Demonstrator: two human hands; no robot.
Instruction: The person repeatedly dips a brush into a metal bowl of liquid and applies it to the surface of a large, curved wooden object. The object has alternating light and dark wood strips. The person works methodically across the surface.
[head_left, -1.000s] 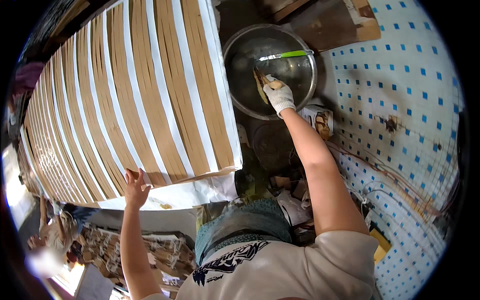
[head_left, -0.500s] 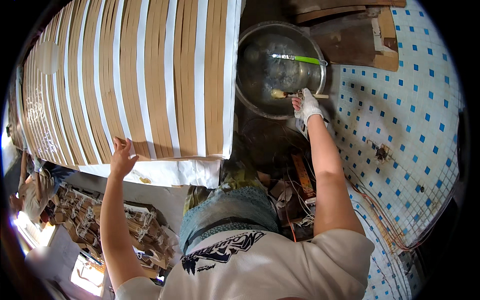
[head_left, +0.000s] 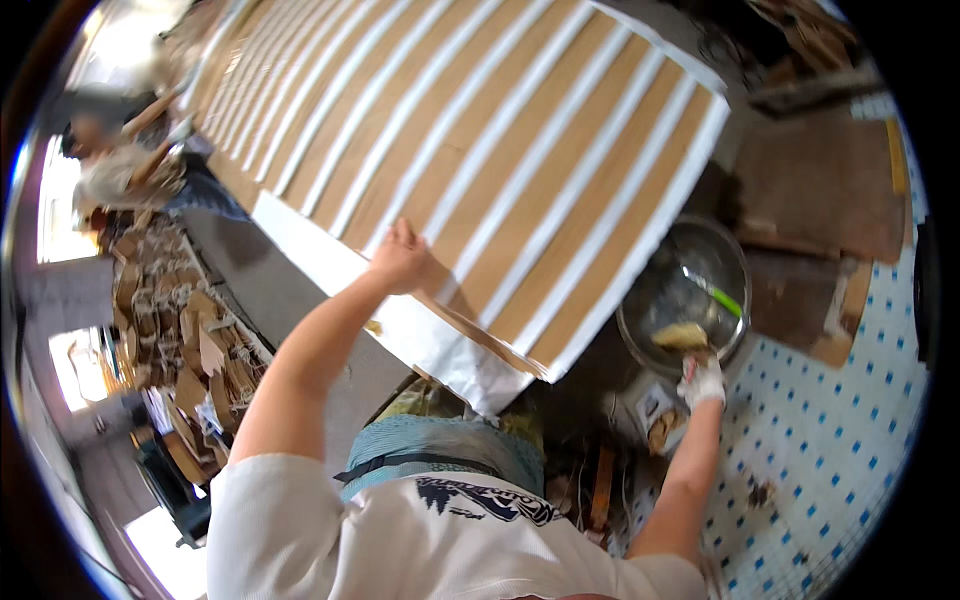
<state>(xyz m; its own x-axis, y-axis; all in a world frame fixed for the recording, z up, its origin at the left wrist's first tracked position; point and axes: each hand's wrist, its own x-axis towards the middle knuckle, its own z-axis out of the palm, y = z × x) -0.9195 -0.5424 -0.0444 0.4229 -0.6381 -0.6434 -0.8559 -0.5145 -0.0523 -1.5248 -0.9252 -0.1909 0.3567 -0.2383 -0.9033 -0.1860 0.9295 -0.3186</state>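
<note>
While the left hand (head_left: 400,258) lay spread and flat on the striped sheet (head_left: 480,150) of brown strips and white bands, near its lower white edge on the worktop (head_left: 300,300), it gripped nothing. Off to the right, the gloved right hand (head_left: 702,380) was clamped on a brush (head_left: 685,338) whose pale, loaded head sat inside the metal bowl (head_left: 685,295), beside a green-handled tool (head_left: 722,298). Its fingers were hidden by the glove, and the bowl's contents were hard to make out.
</note>
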